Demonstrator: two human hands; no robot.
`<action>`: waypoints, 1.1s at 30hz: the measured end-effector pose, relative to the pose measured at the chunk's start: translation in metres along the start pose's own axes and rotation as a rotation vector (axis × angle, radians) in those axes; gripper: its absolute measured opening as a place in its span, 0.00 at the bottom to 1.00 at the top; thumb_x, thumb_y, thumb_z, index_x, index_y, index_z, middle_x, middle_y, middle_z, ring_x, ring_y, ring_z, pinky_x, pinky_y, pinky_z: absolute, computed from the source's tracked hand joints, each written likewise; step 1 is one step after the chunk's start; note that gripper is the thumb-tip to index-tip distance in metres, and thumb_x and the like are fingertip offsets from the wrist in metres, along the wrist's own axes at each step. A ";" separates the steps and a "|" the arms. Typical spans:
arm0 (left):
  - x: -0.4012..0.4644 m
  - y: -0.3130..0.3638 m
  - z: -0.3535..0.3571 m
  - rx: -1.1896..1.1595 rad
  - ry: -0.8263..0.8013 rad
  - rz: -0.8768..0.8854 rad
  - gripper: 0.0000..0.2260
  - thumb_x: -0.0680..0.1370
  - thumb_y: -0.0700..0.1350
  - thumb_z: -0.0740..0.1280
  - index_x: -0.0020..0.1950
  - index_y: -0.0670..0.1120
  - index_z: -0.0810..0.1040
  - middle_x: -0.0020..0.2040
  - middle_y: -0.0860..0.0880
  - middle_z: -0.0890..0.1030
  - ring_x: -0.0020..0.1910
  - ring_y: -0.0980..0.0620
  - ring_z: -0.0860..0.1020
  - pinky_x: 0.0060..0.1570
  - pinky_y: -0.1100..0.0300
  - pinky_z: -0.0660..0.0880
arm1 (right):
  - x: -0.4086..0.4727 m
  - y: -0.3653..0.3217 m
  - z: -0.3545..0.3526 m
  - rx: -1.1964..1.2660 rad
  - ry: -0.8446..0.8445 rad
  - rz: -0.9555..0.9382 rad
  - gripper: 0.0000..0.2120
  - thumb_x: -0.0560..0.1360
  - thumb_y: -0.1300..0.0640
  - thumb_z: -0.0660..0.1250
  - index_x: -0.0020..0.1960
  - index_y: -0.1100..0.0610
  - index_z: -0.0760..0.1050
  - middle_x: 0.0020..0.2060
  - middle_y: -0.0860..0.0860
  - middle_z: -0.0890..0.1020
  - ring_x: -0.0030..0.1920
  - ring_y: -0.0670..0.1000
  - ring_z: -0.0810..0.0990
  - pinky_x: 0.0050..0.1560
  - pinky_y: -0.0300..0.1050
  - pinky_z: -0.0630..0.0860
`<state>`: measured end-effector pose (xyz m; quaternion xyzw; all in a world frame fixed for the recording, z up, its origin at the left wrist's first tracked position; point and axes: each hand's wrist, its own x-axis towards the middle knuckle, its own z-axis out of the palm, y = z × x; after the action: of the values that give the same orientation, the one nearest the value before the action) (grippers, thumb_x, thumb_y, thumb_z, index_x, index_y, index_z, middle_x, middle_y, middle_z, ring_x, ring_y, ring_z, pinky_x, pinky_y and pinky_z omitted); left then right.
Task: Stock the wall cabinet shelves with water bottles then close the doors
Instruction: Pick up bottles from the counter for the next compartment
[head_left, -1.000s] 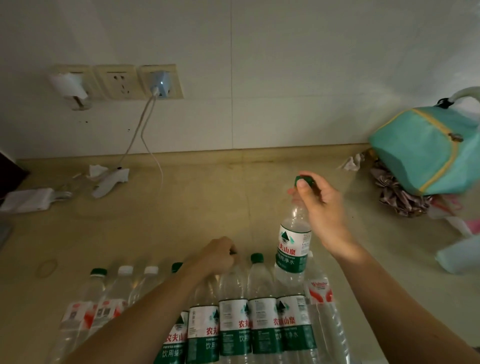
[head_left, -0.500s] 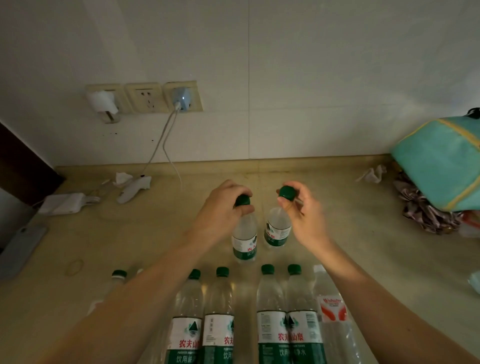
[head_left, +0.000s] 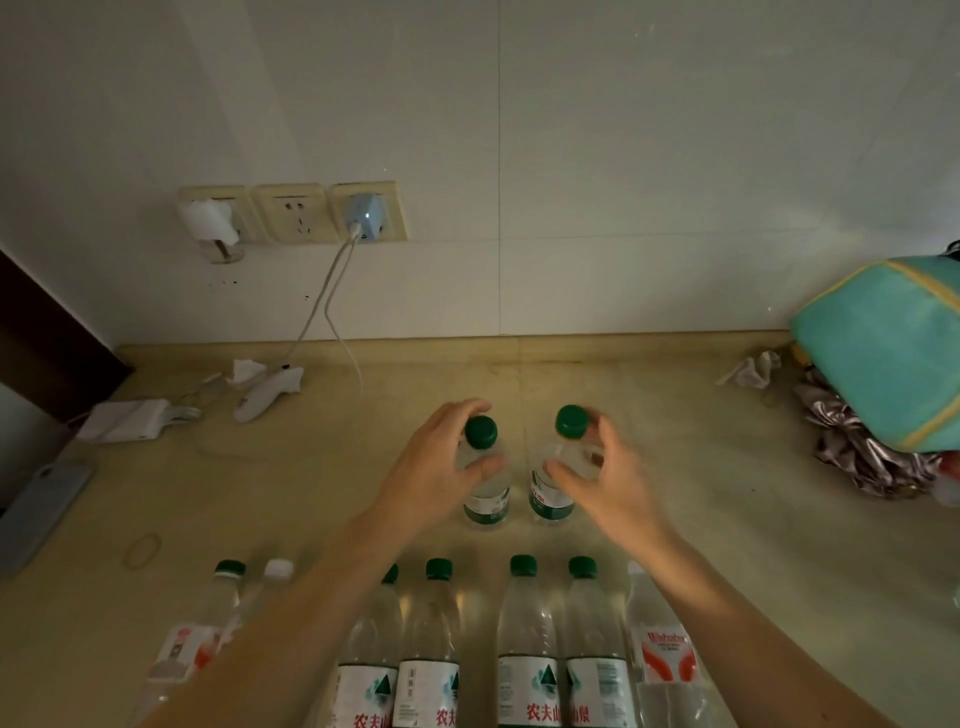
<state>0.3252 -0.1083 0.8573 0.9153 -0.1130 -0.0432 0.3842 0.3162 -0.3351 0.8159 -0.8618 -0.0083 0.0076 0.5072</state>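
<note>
Two clear water bottles with green caps stand side by side on the beige counter (head_left: 675, 467), behind the front row. My left hand (head_left: 436, 467) curls round the shoulder of the left bottle (head_left: 488, 501), thumb in front and fingers behind, below its cap. In the same way, my right hand (head_left: 608, 478) curls round the shoulder of the right bottle (head_left: 550, 501). Several more bottles (head_left: 530, 623) stand in a row at the counter's near edge, most green-capped. A few at both ends carry red labels. No cabinet is in view.
Wall sockets (head_left: 291, 213) with a plugged charger and a hanging cable are at the back left. A white device (head_left: 265, 395) and a white adapter (head_left: 124, 421) lie below them. A teal bag (head_left: 893, 348) on crumpled fabric fills the right side. A rubber band (head_left: 141, 550) lies at the left.
Both hands carried a bottle from the front row to the middle of the counter. Since half a second ago, each grip has shifted from the cap down to the shoulder.
</note>
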 end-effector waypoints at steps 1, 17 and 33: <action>-0.002 -0.006 0.007 -0.050 -0.009 -0.048 0.30 0.74 0.55 0.75 0.74 0.54 0.69 0.69 0.57 0.74 0.67 0.58 0.72 0.68 0.56 0.71 | 0.000 0.007 0.002 0.011 -0.041 0.043 0.35 0.72 0.48 0.77 0.74 0.46 0.64 0.57 0.27 0.70 0.61 0.40 0.74 0.61 0.39 0.70; -0.010 -0.040 0.064 -0.514 0.154 -0.314 0.28 0.69 0.49 0.81 0.64 0.58 0.73 0.57 0.59 0.81 0.57 0.61 0.79 0.52 0.66 0.74 | -0.009 0.016 0.022 0.221 0.075 0.204 0.30 0.66 0.53 0.82 0.63 0.44 0.73 0.52 0.39 0.82 0.52 0.34 0.80 0.44 0.30 0.76; -0.046 0.142 -0.146 -0.630 0.445 0.369 0.19 0.72 0.51 0.78 0.58 0.62 0.76 0.52 0.65 0.83 0.51 0.65 0.81 0.43 0.74 0.76 | -0.088 -0.250 -0.078 0.446 0.378 -0.464 0.25 0.67 0.46 0.79 0.62 0.42 0.79 0.54 0.45 0.86 0.56 0.45 0.85 0.49 0.37 0.81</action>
<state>0.2802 -0.0923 1.0608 0.7046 -0.1704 0.1926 0.6613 0.2280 -0.2836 1.0723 -0.6916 -0.1076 -0.2651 0.6633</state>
